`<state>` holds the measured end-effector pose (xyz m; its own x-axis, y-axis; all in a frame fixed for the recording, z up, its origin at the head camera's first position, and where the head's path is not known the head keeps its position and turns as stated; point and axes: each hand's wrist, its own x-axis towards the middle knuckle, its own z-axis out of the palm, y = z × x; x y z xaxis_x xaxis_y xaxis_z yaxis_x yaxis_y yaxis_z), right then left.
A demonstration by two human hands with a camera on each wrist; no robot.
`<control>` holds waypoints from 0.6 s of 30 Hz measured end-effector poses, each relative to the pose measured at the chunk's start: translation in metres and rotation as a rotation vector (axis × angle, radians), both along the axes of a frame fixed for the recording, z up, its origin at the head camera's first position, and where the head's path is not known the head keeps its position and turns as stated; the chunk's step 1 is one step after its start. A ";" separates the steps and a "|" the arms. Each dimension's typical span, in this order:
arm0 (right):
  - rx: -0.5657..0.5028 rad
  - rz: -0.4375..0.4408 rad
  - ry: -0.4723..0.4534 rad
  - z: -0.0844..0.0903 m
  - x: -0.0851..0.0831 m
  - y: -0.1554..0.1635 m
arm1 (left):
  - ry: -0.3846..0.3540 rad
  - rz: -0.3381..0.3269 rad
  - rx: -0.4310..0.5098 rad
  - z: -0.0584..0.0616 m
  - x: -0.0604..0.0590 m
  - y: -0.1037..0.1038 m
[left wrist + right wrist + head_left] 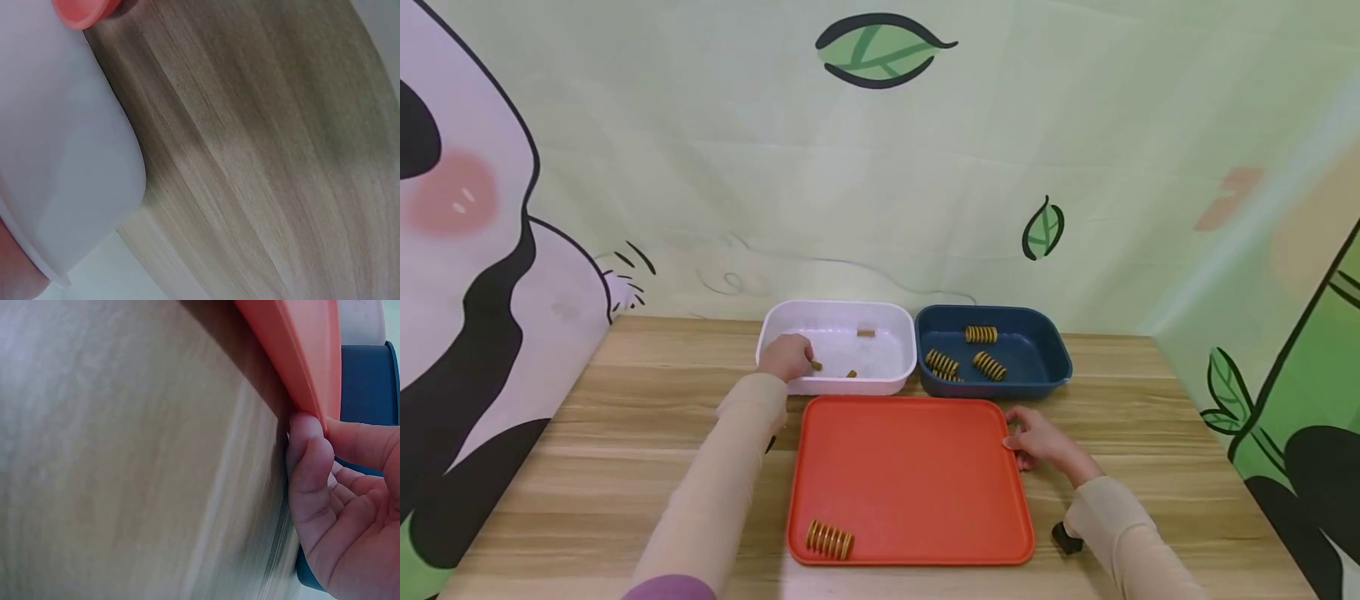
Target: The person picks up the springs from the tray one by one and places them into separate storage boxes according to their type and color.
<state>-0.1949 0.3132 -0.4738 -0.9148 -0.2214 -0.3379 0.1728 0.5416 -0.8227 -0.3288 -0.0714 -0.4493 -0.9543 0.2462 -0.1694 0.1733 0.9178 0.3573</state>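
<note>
My left hand (786, 357) reaches over the near left rim of the white bin (887, 386) and pinches a small brown piece (817, 365), too small to tell its kind. Two similar brown pieces lie in that bin, one at the back (866, 332) and one near the front (852, 374). With thumb and fingers, my right hand (1039, 440) grips the right edge of the red tray (910, 475); the right wrist view shows the tray's rim (312, 375) between them. A yellow-brown coil spring (830, 540) lies in the tray's near left corner.
A navy bin (1037, 383) with several coil springs (989, 367) stands right of the white bin, behind the tray. All rest on a wooden table (647, 400) against a printed cloth backdrop (700, 167). A small black object (1066, 539) shows by the right sleeve.
</note>
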 end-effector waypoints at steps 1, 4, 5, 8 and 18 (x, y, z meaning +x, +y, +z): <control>0.000 0.000 0.001 0.000 0.000 0.000 | 0.006 0.000 -0.001 0.000 0.000 0.000; 0.000 -0.006 0.000 -0.001 -0.001 -0.001 | 0.033 -0.010 0.007 0.001 0.001 -0.001; 0.002 -0.007 -0.001 -0.001 -0.001 -0.001 | 0.046 -0.013 0.012 0.000 0.001 -0.001; 0.006 -0.006 0.001 -0.001 -0.001 -0.001 | 0.094 -0.027 0.033 -0.001 0.002 -0.002; -0.008 0.013 0.005 0.001 0.001 -0.001 | 0.103 -0.051 0.147 0.000 0.002 -0.004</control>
<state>-0.1942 0.3121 -0.4727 -0.9136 -0.2355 -0.3314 0.1618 0.5372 -0.8278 -0.3269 -0.0753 -0.4491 -0.9503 0.3097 -0.0303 0.2610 0.8462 0.4646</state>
